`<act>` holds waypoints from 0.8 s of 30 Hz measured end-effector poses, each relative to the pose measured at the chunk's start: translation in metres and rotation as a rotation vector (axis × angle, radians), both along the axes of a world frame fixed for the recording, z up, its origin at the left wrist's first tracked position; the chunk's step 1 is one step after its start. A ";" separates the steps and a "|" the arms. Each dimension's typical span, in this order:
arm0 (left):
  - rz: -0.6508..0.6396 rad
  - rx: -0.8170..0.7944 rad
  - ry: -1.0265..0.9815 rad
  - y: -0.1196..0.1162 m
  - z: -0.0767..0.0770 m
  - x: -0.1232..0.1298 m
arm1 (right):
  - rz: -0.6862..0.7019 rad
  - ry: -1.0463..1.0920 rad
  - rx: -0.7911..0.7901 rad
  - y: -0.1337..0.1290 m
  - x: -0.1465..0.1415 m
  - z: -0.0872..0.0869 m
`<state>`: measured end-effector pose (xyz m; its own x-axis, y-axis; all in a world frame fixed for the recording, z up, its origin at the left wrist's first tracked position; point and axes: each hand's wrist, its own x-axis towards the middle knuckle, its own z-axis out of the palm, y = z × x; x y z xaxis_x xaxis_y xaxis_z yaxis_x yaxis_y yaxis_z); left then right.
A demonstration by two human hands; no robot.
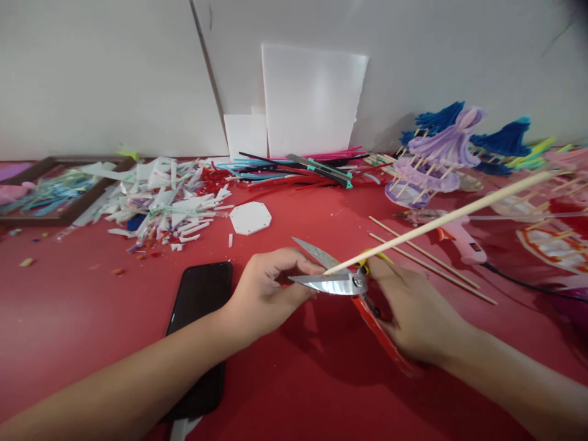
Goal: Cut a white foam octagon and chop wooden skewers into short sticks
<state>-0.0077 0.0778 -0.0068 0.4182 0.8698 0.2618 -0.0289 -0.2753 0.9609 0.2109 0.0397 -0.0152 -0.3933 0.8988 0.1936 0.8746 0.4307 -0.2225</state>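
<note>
A long pale wooden stick (427, 228) slants from the centre up to the right. Its lower end is pinched between the thumb and fingers of my left hand (271, 291). My right hand (411, 306) is wrapped round the red handles of a pair of scissors (333, 284). The scissor blades are apart, with the stick lying between them close to my left fingertips. Two thinner sticks (425, 263) lie on the red table (114, 324) behind my right hand.
A black phone (202, 294) lies under my left forearm. Behind are white scraps (160, 196), an octagonal white piece (250, 218), coloured pipe cleaners (285, 171) and a cutter (321, 169). At the right are a pink glue gun (463, 236) and purple and blue carousel-like crafts (445, 141).
</note>
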 end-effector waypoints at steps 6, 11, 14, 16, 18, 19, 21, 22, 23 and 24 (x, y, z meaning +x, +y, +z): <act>-0.059 -0.027 -0.007 0.001 -0.003 -0.001 | 0.011 0.026 -0.002 -0.002 0.002 -0.002; -0.030 -0.026 -0.004 -0.003 -0.002 0.000 | -0.008 0.049 -0.040 -0.002 0.001 -0.002; 0.007 -0.028 0.023 -0.005 0.000 0.001 | -0.017 0.035 -0.028 -0.003 0.000 -0.003; 0.012 -0.017 0.023 -0.005 0.001 0.002 | -0.023 0.018 -0.009 -0.002 0.000 -0.003; 0.003 -0.001 0.011 -0.004 0.002 0.002 | -0.040 0.000 0.006 -0.002 0.000 -0.003; -0.007 0.005 0.004 -0.003 0.003 0.002 | -0.048 -0.011 0.009 -0.001 0.000 -0.003; -0.026 0.008 0.001 -0.002 0.003 0.002 | -0.060 -0.027 0.008 -0.001 0.000 -0.002; -0.032 0.002 0.002 -0.002 0.003 0.001 | -0.061 -0.030 0.006 -0.001 0.000 -0.002; -0.036 -0.007 0.001 -0.002 0.002 0.001 | -0.060 -0.030 0.002 -0.001 0.000 -0.001; -0.040 -0.018 0.000 -0.001 0.002 0.000 | -0.057 -0.027 -0.006 -0.001 0.000 -0.001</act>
<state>-0.0074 0.0765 -0.0051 0.4527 0.8569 0.2464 -0.0395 -0.2568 0.9656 0.2108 0.0387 -0.0161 -0.3460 0.9211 0.1785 0.9036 0.3784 -0.2009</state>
